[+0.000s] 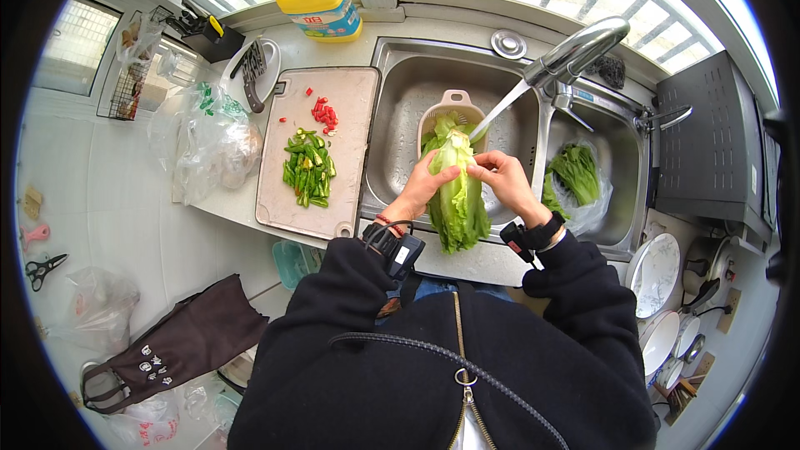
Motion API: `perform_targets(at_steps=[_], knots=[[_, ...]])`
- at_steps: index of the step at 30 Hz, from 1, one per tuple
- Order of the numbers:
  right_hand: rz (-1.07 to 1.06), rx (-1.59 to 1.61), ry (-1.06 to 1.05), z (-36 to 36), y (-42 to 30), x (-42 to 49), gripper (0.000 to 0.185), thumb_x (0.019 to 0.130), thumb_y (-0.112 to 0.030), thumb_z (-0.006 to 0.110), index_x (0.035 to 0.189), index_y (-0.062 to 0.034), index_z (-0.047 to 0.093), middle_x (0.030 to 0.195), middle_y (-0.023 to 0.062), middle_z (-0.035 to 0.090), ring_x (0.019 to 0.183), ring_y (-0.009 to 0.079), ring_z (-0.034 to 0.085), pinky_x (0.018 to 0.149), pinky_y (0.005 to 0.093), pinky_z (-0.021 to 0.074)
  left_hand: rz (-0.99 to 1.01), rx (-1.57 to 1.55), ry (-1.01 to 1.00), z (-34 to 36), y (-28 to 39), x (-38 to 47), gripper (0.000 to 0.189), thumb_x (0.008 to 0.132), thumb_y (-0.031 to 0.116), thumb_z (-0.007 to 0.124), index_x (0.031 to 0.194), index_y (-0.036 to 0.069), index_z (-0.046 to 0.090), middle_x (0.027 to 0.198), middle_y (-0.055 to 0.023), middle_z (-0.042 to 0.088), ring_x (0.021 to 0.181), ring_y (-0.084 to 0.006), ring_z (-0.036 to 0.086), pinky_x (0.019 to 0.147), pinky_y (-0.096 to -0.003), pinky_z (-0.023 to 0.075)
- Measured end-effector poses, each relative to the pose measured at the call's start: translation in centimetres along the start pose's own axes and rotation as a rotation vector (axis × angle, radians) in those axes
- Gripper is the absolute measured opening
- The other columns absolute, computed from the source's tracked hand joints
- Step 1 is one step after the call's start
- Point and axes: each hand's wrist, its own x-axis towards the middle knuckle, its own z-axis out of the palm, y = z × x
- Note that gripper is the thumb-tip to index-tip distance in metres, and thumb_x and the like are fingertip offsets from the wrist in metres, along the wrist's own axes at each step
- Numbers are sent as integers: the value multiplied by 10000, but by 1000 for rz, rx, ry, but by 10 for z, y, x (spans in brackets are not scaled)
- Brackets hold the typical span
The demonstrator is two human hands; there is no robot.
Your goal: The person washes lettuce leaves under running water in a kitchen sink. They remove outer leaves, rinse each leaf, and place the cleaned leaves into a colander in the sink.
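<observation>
A head of leafy green lettuce (458,200) is held between my two hands above the front of the large sink basin (400,94), its cut base towards the faucet. My left hand (425,186) grips its left side, with the thumb across the pale ribs. On the right side, the fingers and thumb of my right hand (503,181) pinch the leaves. Behind the lettuce is a pale plastic colander (455,100) with green leaves in it. Water runs from the chrome faucet (572,53) down towards the lettuce base; the exact point of contact is hard to tell.
Cut green and red peppers lie on a cutting board (312,219) at left. Beyond it are a cleaver on a plate (270,56), plastic bags (212,144) and a yellow detergent jug (319,9). More greens (578,175) lie in the small right basin. Plates (653,275) stand at right.
</observation>
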Motion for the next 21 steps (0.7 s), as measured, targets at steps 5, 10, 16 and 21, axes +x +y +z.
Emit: perform_targets(at_steps=[5,10,16,21], knots=[[-3,-57,-28,-14,0,6,270,810,-227,663,934,12,643,854,74,621,774,124,573,709,269,459,-27,0,-45,-5,5,-1,598,759,250,696,1224,-5,421,1094,-94,550,974,-161,559,835,-294,468],[-48,-138,-144,-24,-4,12,252,819,-221,653,934,3,650,815,62,591,765,133,560,684,283,451,-66,-30,-123,-15,1,2,612,764,261,667,1242,-11,397,1113,-118,540,984,-192,567,836,-317,480],[-262,-281,-136,-34,15,28,236,836,-212,630,914,9,654,801,61,589,769,139,565,672,283,446,-116,-250,-157,-18,8,-5,686,714,444,637,1180,-18,438,1012,-155,576,872,-259,614,749,-377,530],[-63,-318,42,-50,36,42,390,771,-214,680,1078,3,575,974,156,562,903,286,549,813,346,440,-77,-421,-93,-28,32,-17,751,705,587,562,1172,9,453,921,-155,588,861,-284,617,773,-397,522]])
